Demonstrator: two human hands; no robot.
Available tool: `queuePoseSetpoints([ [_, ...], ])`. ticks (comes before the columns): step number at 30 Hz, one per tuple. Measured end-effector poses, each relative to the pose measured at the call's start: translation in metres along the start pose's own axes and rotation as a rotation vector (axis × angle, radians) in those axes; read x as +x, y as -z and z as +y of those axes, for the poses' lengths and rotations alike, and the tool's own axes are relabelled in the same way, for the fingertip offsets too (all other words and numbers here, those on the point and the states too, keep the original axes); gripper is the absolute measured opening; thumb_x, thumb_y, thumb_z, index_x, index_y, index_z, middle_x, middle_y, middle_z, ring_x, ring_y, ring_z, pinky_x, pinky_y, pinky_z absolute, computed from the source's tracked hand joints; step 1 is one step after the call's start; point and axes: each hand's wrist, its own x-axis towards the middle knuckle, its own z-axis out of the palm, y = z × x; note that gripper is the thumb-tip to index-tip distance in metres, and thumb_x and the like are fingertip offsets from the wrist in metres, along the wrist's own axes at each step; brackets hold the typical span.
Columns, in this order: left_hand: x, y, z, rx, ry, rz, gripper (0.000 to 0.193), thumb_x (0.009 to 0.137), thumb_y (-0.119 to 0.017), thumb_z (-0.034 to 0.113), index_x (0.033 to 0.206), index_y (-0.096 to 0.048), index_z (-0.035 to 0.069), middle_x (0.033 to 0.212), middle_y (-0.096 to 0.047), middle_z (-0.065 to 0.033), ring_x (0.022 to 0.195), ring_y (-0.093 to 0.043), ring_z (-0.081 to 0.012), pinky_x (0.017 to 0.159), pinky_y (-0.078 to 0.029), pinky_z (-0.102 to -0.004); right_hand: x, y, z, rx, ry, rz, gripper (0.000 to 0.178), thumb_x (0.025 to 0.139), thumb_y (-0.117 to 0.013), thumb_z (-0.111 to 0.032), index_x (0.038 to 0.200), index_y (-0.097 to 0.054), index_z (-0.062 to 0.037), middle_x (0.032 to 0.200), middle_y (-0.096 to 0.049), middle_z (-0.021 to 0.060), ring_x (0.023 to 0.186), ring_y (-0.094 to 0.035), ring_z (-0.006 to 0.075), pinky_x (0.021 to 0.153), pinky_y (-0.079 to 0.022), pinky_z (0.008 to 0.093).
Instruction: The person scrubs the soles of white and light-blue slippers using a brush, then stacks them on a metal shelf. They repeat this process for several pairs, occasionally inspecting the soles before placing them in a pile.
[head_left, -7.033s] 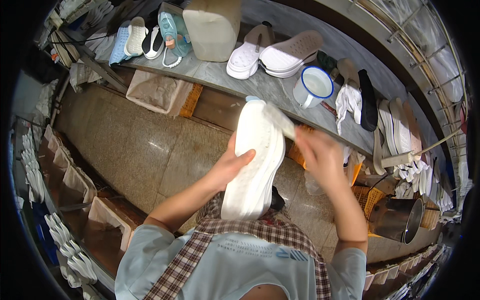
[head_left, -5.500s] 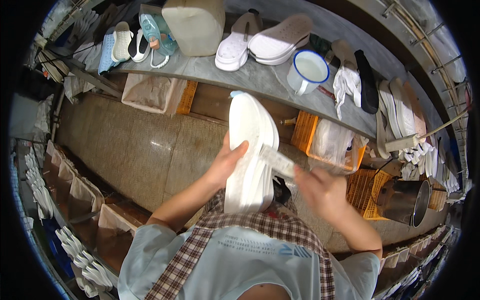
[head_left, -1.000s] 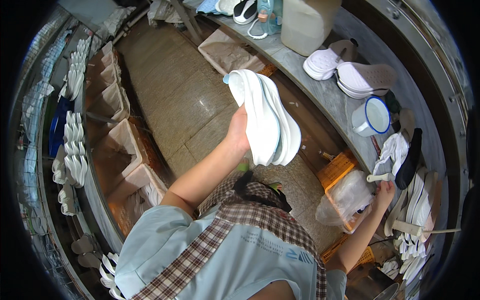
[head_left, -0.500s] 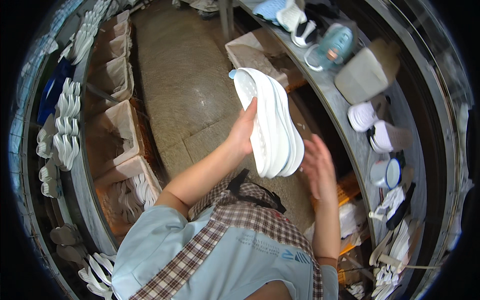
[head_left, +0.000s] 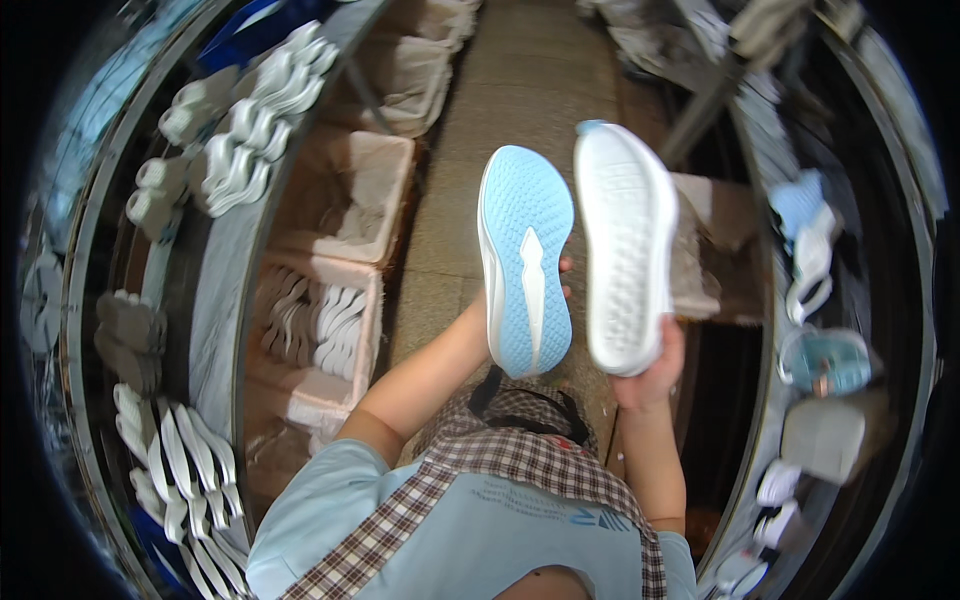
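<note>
1. Left hand (head_left: pixel 566 266), largely hidden, grasping the blue-faced sole (head_left: pixel 552 235) near centre.
2. Right hand (head_left: pixel 655 372) gripping the white sole (head_left: pixel 628 245) low, at 3 o'clock from the former.
3. Lined bin (head_left: pixel 368 335), 9 o'clock.

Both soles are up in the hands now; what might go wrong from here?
The right hand grips the white sole only near its lower end, so it could tip or slip toward the floor. The blue-bottomed sole, in the left hand, is close beside it, so a small swing might knock the two together.
</note>
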Motion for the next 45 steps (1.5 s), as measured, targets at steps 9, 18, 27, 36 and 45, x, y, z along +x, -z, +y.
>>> queuePoseSetpoints([
  [9,0.071,0.023,0.100,-0.257,-0.211,-0.257,0.055,0.083,-0.062,0.043,0.122,-0.049,0.006,0.119,-0.054,-0.0084,0.101,-0.054,-0.0220,0.071,-0.049,-0.0336,0.160,0.000,-0.001,0.505,-0.406,-0.248,0.066,0.086,-0.045,-0.059,0.136,-0.042,-0.0161,0.134,-0.046,0.0126,0.121,-0.043,0.0335,0.086,-0.043,0.0466],
  [18,0.227,0.029,0.213,-0.369,-0.399,-0.037,0.060,0.082,-0.064,0.044,0.121,-0.049,0.001,0.104,-0.057,-0.0097,0.094,-0.057,-0.0203,0.070,-0.047,-0.0284,0.365,-0.024,-0.039,0.448,-0.512,-0.225,0.064,0.088,-0.042,-0.058,0.135,-0.043,-0.0142,0.131,-0.050,0.0114,0.116,-0.049,0.0344,0.083,-0.046,0.0487],
  [27,0.339,0.069,0.332,-0.366,-0.585,0.038,0.044,0.088,-0.059,0.034,0.114,-0.055,0.000,0.110,-0.058,-0.0109,0.094,-0.056,-0.0229,0.071,-0.049,-0.0297,0.548,-0.073,-0.030,0.453,-0.636,-0.332,0.060,0.092,-0.039,-0.053,0.137,-0.040,-0.0131,0.133,-0.049,0.0123,0.120,-0.049,0.0331,0.086,-0.047,0.0559],
  [36,0.464,0.115,0.495,0.137,-0.452,0.142,0.048,0.095,-0.047,0.036,0.130,-0.043,0.003,0.119,-0.055,-0.0109,0.106,-0.057,-0.0197,0.089,-0.050,-0.0296,0.746,-0.194,-0.004,-1.030,0.139,-0.794,0.071,0.096,-0.018,-0.058,0.130,-0.051,-0.0063,0.138,-0.033,0.0185,0.127,-0.038,0.0321,0.105,-0.030,0.0399],
  [45,0.588,0.131,0.627,0.058,-0.469,0.164,0.049,0.096,-0.046,0.034,0.133,-0.039,0.002,0.116,-0.056,-0.0084,0.101,-0.058,-0.0181,0.088,-0.050,-0.0306,0.921,-0.248,-0.015,-0.952,0.001,-0.774,0.066,0.099,-0.014,-0.051,0.127,-0.054,-0.0071,0.138,-0.034,0.0193,0.127,-0.036,0.0323,0.105,-0.031,0.0394],
])
